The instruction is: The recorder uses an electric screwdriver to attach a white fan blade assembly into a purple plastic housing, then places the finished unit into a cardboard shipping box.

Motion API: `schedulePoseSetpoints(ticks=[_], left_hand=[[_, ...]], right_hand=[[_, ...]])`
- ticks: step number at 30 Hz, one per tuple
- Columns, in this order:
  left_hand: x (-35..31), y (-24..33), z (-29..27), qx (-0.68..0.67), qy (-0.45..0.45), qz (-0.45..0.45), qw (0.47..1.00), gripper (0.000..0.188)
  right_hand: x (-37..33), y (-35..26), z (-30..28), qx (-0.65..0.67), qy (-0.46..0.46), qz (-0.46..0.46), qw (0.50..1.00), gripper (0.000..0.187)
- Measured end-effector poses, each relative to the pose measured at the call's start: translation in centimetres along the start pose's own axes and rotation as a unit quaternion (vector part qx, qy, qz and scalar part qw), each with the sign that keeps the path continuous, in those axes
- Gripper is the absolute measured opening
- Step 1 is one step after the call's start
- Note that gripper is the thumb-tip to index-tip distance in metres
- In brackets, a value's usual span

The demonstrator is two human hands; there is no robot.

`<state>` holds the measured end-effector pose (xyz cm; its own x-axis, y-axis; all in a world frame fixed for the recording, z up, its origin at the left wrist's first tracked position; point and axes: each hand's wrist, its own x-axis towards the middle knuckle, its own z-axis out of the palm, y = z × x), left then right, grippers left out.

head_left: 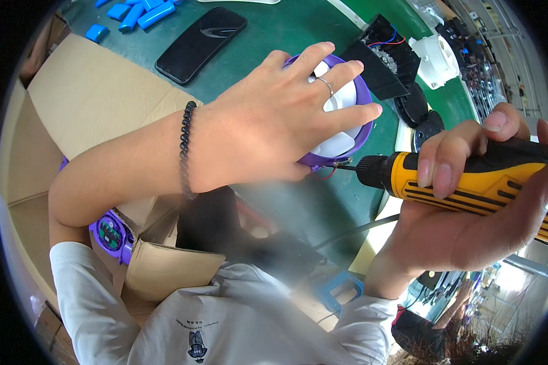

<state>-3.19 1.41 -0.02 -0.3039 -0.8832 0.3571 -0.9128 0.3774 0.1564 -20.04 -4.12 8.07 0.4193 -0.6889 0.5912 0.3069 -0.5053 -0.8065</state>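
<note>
My left hand (pixel 256 125) lies over a round purple housing (pixel 363 91) with white parts inside, its fingers spread across the top and gripping the rim. A ring and a dark coiled bracelet are on that hand and wrist. In my right hand (pixel 463 201) is a yellow and black electric screwdriver (pixel 469 182), fingers wrapped round its body. Its thin bit points left and meets the near right edge of the purple housing, beside a small metal part and a thin red wire (pixel 329 175). Whether the bit sits in a screw is too small to tell.
A black phone (pixel 201 45) lies on the green table beyond my left hand, with several blue wrapped cells (pixel 143 13) farther left. A black bin (pixel 383 58) of small screws and a white round part (pixel 435 61) stand right. An opened cardboard box (pixel 103 85) holds another purple part (pixel 111 236).
</note>
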Motion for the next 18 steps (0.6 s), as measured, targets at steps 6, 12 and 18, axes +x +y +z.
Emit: schedulePoseSetpoints(ticks=[6,12,18], left_hand=[[-0.1,0.1,0.1,-0.001,0.008,-0.003,1.000,0.087],[-0.1,0.2,0.3,0.000,0.013,-0.006,1.000,0.089],[-0.1,0.3,0.3,0.006,0.009,-0.007,1.000,0.090]], right_hand=[[0.1,-0.2,0.4,-0.039,0.032,0.021,0.998,0.040],[0.1,-0.5,0.9,-0.076,0.064,0.039,0.994,0.039],[0.1,-0.9,1.5,-0.109,0.092,0.050,0.988,0.038]])
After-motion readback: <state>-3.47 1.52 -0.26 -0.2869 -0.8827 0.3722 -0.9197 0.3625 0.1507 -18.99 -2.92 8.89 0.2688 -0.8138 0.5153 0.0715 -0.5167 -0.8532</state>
